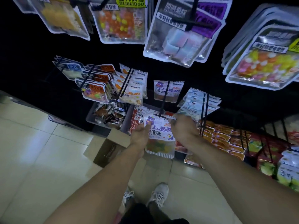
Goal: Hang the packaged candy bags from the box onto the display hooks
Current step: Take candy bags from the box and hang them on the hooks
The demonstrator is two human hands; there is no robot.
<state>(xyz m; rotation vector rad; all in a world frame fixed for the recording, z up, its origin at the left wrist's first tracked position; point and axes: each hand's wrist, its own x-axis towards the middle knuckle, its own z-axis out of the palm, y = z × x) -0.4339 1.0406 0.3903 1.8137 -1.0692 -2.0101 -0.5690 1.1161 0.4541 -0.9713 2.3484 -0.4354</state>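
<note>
mid-frame, both hands hold one bag (159, 138) by its top corners, left hand (140, 135) and right hand (182, 128) pinching it at the hook (163, 107) tip. one matching bag (168, 90) hangs behind (box (105, 149) contents unclear), so the job seems partway.

Purple-bear candy bag (160, 138) at hook tip (159, 115)
</note>
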